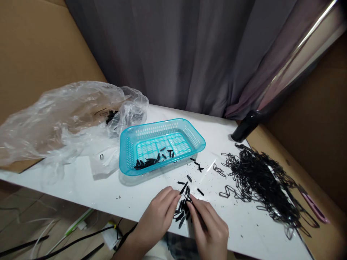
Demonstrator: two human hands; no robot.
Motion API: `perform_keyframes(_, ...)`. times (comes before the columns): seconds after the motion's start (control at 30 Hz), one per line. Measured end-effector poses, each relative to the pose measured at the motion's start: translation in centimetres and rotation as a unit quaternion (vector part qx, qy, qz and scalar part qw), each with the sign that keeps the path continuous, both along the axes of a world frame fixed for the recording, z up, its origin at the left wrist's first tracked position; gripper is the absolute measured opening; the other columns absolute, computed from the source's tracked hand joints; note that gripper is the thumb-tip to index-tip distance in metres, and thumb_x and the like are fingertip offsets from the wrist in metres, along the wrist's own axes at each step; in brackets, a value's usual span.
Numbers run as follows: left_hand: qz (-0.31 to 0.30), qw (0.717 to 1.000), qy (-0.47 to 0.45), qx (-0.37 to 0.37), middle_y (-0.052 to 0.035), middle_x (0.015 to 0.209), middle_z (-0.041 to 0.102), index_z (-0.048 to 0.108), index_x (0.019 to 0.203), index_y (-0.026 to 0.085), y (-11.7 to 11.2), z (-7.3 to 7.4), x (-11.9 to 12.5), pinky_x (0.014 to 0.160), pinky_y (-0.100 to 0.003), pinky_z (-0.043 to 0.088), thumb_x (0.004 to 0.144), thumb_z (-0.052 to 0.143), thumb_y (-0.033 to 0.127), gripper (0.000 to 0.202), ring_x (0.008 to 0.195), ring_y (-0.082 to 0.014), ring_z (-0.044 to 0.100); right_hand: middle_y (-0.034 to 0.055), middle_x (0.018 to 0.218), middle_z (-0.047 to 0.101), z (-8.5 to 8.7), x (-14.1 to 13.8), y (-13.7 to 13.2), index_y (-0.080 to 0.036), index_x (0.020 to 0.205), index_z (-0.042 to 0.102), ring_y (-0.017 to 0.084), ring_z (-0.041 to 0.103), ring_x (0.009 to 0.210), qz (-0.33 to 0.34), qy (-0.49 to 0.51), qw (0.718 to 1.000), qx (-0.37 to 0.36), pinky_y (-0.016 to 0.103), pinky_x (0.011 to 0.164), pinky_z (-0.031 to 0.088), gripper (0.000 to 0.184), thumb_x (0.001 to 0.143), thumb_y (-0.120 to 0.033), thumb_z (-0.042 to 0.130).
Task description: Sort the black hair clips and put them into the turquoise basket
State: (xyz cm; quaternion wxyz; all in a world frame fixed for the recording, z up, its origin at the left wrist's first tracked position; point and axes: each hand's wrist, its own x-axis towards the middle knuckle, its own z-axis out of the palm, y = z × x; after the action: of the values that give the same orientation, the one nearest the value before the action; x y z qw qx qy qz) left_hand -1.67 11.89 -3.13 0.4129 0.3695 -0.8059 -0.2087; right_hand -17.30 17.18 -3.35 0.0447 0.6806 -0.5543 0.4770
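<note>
My left hand (159,213) and my right hand (210,225) meet near the front edge of the white table (89,184). Left fingers pinch a small black oblong piece (183,188). Right fingers are closed on a thin black wire loop (196,211) that runs back over the hand. Under the fingertips lies a small heap of black pieces (181,213). More black pieces (195,169) are scattered between my hands and the turquoise basket (127,144), which holds several black pieces (148,163).
A tangled pile of black wire loops (260,180) lies at the right. A crumpled clear plastic bag (65,115) sits at the left. Pink-handled snips (314,207) lie by the right edge. A black cylinder (245,128) and a curtain are behind. Cables lie on the floor.
</note>
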Motion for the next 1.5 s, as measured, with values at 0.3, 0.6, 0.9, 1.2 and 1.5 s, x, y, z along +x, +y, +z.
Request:
perform_keyframes(0.3,0.017,0.992,-0.083,-0.089,-0.0028,0.082,0.062,0.058,0.100,0.018,0.1,-0.5,0.1,0.074,-0.028,0.050,0.098,0.040,0.006,0.021,0.076,-0.0179,0.057,0.0051,0.090,0.073,0.0,0.0,-0.1,-0.013,0.099,0.075,0.006,0.070,0.080,-0.007,0.006,1.000,0.007,0.010,0.077,0.056,0.022,0.095,-0.017,0.053)
perform_keyframes(0.6,0.006,0.998,-0.052,-0.028,-0.0018,0.077,0.059,0.058,0.089,0.017,0.3,-0.2,-0.1,0.070,-0.025,0.046,0.100,0.043,0.012,0.020,0.073,-0.0157,0.056,0.0054,0.090,0.074,-0.1,0.0,0.0,-0.012,0.099,0.073,0.007,0.070,0.079,0.001,0.020,1.000,-0.010,0.011,0.076,0.056,0.023,0.095,-0.014,0.051)
perform_keyframes(0.9,-0.042,0.988,0.041,0.145,0.0002,0.073,0.059,0.057,0.078,0.017,0.0,1.5,0.2,0.063,-0.019,0.042,0.101,0.045,0.022,0.026,0.067,-0.0102,0.057,0.0053,0.091,0.073,-0.3,0.2,0.1,-0.012,0.104,0.070,0.007,0.070,0.081,0.017,-0.006,0.999,-0.035,0.013,0.076,0.057,0.019,0.092,-0.009,0.056)
perform_keyframes(1.2,-0.075,0.957,0.062,0.272,-0.0003,0.069,0.061,0.059,0.073,0.017,-0.2,1.8,0.6,0.063,-0.020,0.041,0.101,0.045,0.036,0.037,0.066,-0.0115,0.055,0.0054,0.092,0.073,-0.2,0.1,0.2,-0.012,0.103,0.070,0.007,0.070,0.081,0.016,-0.021,0.999,-0.039,0.013,0.077,0.057,0.019,0.090,-0.006,0.058)
perform_keyframes(1.5,-0.064,0.961,0.067,0.261,0.0002,0.072,0.059,0.057,0.076,0.017,0.0,1.5,0.7,0.065,-0.020,0.040,0.101,0.045,0.038,0.035,0.069,-0.0114,0.054,0.0044,0.090,0.073,0.3,0.2,0.2,-0.013,0.100,0.071,0.006,0.070,0.079,0.011,-0.033,0.999,-0.030,0.012,0.076,0.057,0.017,0.090,-0.007,0.057)
